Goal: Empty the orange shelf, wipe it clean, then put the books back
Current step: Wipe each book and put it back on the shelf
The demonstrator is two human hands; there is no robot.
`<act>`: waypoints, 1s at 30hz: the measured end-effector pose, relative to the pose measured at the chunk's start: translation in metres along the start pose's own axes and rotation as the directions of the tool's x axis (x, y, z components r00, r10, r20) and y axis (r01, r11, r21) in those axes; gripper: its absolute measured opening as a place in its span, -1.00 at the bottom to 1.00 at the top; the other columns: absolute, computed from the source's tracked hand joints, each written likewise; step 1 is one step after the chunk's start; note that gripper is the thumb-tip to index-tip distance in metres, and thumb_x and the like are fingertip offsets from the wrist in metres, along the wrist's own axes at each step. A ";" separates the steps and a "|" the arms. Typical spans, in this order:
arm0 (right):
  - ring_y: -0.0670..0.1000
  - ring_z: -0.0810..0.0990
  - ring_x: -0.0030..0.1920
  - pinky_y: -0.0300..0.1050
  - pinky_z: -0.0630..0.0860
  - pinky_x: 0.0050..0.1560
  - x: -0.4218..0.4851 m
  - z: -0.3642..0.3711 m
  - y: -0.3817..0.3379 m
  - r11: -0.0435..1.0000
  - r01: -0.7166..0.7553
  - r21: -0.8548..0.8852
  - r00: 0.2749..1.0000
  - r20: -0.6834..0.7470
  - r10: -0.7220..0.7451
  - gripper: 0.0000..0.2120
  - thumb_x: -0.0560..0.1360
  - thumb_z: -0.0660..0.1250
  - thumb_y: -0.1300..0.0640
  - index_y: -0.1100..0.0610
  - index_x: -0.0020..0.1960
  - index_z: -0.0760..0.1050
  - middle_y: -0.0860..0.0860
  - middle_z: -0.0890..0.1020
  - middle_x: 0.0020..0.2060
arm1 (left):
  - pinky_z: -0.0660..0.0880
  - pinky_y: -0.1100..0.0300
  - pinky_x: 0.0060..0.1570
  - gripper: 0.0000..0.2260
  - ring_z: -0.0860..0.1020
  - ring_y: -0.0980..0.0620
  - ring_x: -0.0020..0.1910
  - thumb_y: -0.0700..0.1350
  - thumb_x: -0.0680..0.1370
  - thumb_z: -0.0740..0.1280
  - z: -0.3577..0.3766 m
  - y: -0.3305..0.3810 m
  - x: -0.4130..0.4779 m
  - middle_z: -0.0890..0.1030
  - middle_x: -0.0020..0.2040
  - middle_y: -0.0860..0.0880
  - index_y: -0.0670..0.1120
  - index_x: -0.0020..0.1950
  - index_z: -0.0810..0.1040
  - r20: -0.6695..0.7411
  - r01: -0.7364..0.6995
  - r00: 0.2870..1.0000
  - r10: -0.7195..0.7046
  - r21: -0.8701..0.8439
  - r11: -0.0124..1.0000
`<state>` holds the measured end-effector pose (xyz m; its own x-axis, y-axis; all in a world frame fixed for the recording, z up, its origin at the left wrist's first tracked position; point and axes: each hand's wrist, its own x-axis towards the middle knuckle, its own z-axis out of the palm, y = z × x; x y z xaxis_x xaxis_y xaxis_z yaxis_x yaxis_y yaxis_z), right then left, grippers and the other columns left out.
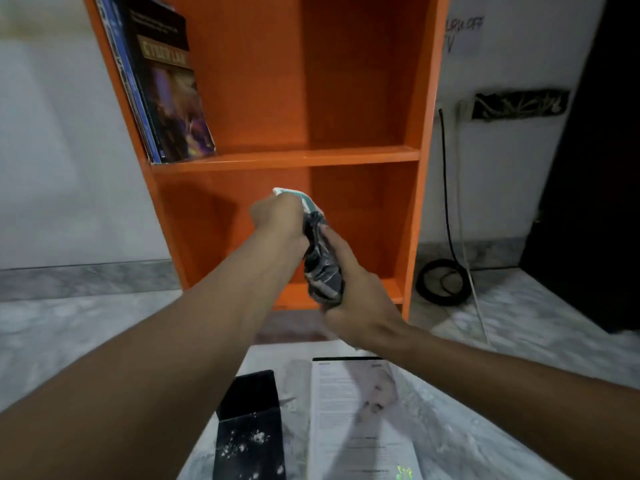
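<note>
Orange shelf (287,157), standing on the floor (104,323) against a pale wall, with its lower compartment showing no contents and its upper compartment holding several books (169,98) that are leaning against the left wall. In front of the lower compartment both hands are gathering a dark crumpled cloth (320,265). The left hand (277,216) is clenching its upper end, where a white-and-teal edge is showing; whether that edge belongs to the cloth cannot be told. The right hand (353,299) is grasping the lower end, its fingers (334,244) curling round the bundle. The step in hand appears to be readying the cloth for wiping. To do it well, the cloth is best bunched into a firm pad with no loose tail, then drawn from the back corners toward the front lip so that dust is leaving the compartment rather than collecting inside it. The leaning books are still needing removal before the upper board is wiped. Nearer the person, a black book (249,427) and a white booklet (346,410) are lying on the floor; a coiled cable (440,282) is lying to the right of the shelf.
</note>
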<state>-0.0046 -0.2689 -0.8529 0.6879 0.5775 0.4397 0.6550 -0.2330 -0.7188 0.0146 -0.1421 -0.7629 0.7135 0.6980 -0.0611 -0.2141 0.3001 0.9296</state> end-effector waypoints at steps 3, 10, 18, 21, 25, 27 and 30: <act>-0.27 0.59 -0.08 -0.49 0.42 -0.15 0.003 -0.014 0.006 0.997 -0.047 0.057 0.990 -0.131 0.054 -0.30 0.42 0.32 0.39 -0.07 0.46 0.30 -0.27 0.56 -0.09 | 0.49 -0.02 -0.12 -0.85 0.53 -0.11 -0.11 -0.11 0.51 0.40 -0.004 -0.010 0.008 0.54 -0.08 -0.16 -0.17 -0.02 0.55 0.085 -0.138 0.988 0.127 0.131 0.982; 0.09 0.56 -0.30 -0.06 0.49 -0.28 -0.002 -0.048 0.009 0.940 -0.063 0.335 0.948 -0.275 0.161 -0.77 0.52 0.40 0.19 0.33 -0.16 0.44 0.11 0.58 -0.36 | 0.63 0.06 -0.26 -0.55 0.70 -0.11 -0.18 0.25 0.54 0.31 -0.062 -0.031 0.018 0.72 -0.10 -0.10 -0.11 0.14 0.59 0.252 0.215 0.936 -0.245 0.138 0.967; -0.06 0.63 -0.17 -0.38 0.44 -0.20 0.028 -0.107 0.014 0.988 -0.153 0.009 0.780 -0.612 0.126 -0.77 0.50 0.27 0.39 0.08 -0.07 0.54 -0.10 0.56 -0.29 | 0.42 0.19 -0.19 -0.89 0.43 0.04 -0.20 -0.07 0.63 0.30 -0.059 -0.025 0.029 0.52 -0.22 0.02 -0.07 0.10 0.55 0.311 -0.072 0.950 -0.006 0.239 0.968; 0.18 0.44 0.34 -0.03 0.40 0.28 0.062 -0.110 -0.006 0.942 0.061 -0.329 0.902 -0.387 -0.194 -0.49 0.44 0.25 0.38 0.04 0.33 0.47 0.08 0.53 0.23 | 0.34 0.19 -0.31 -0.89 0.37 0.08 -0.34 -0.07 0.64 0.28 -0.051 -0.028 0.025 0.44 -0.38 0.08 -0.09 0.07 0.53 0.376 -0.114 0.927 0.009 0.257 0.960; 0.19 -0.15 0.56 0.28 -0.04 0.50 0.012 -0.042 0.029 0.785 0.125 -0.607 0.986 -0.013 -0.167 -0.20 0.48 0.32 0.30 -0.27 0.51 0.08 0.00 -0.07 0.58 | 0.40 0.16 -0.19 -0.90 0.39 0.07 -0.30 -0.06 0.64 0.29 -0.041 -0.024 0.024 0.51 -0.31 0.06 -0.03 -0.01 0.57 0.366 -0.150 0.929 0.058 0.228 0.962; 0.25 0.11 0.53 0.20 0.24 0.44 -0.039 -0.014 0.042 0.758 0.292 -0.583 0.947 0.288 -0.144 -0.33 0.52 0.31 0.24 -0.21 0.50 0.19 0.06 0.08 0.57 | 0.35 0.21 -0.16 -0.90 0.36 0.09 -0.29 -0.08 0.64 0.28 -0.047 -0.023 0.028 0.50 -0.26 0.05 -0.03 -0.02 0.56 0.335 -0.198 0.935 0.115 0.228 0.953; 0.16 0.55 0.24 0.05 0.54 0.10 -0.065 -0.023 0.041 0.704 0.381 -0.600 0.894 0.432 -0.116 -0.39 0.41 0.25 0.26 -0.15 0.39 0.42 -0.01 0.47 0.37 | 0.42 0.14 -0.05 -0.91 0.46 0.03 -0.19 -0.08 0.64 0.28 -0.061 -0.023 0.035 0.58 -0.19 0.01 -0.05 0.04 0.57 0.321 -0.203 0.939 0.124 0.226 0.953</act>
<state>-0.0155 -0.3338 -0.8989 0.4041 0.8816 0.2438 0.9106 -0.4131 -0.0154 0.0038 -0.0853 -0.8086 0.8576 0.4838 0.1746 -0.1979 -0.0029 0.9802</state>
